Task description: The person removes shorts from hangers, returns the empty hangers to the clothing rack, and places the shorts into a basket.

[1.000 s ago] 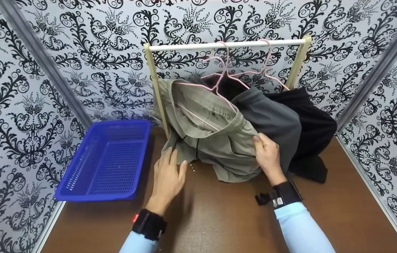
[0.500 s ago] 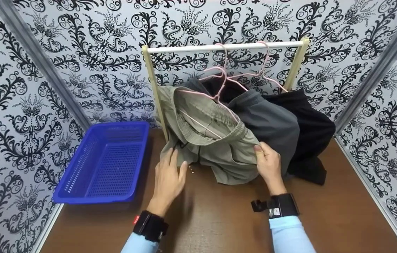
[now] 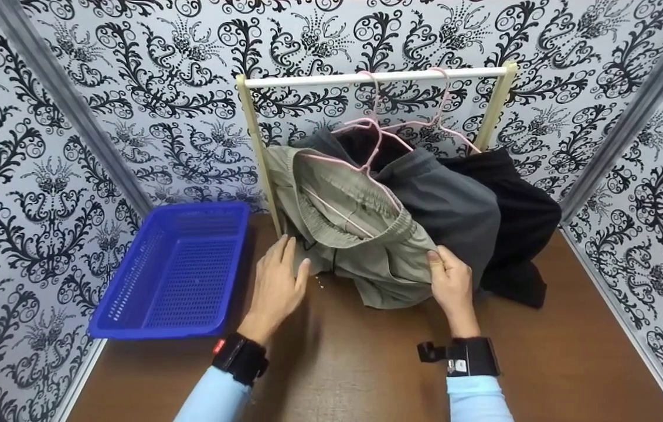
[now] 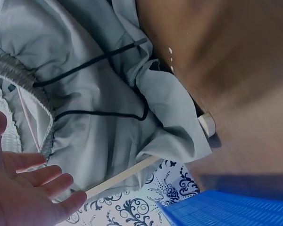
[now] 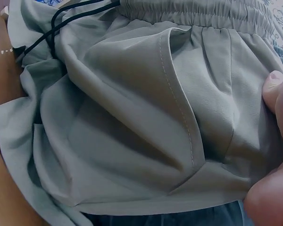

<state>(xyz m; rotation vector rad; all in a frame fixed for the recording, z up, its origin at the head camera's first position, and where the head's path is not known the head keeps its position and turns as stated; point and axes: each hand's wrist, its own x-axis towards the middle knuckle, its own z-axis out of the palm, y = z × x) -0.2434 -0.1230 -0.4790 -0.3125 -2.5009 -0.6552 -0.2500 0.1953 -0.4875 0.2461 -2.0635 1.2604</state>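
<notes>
Grey-green shorts [image 3: 360, 258] with an elastic waistband and dark drawstring hang in front of the rack's left side. A pink hanger [image 3: 375, 152] sits inside their waistband, its hook below the white rail. My right hand [image 3: 453, 284] pinches the shorts' right side between thumb and fingers; in the right wrist view the thumb [image 5: 273, 89] presses the cloth beside the pocket. My left hand [image 3: 275, 287] is at the lower left of the shorts, fingers extended. In the left wrist view the left hand's fingers [image 4: 47, 181] lie close to the cloth, palm showing; contact is unclear.
The rack's white rail [image 3: 308, 80] stands before the patterned wall, on wooden posts. Behind the shorts hang a dark grey garment [image 3: 448, 196] and a black garment [image 3: 527, 205], on pink hangers. A blue basket [image 3: 158, 333] stands left on the brown table [image 3: 360, 369].
The pink hanger's hook has tipped and come down lower, further from the rail. The shorts have sunk slightly with the right hand still gripping them. My left hand has shifted slightly left.
</notes>
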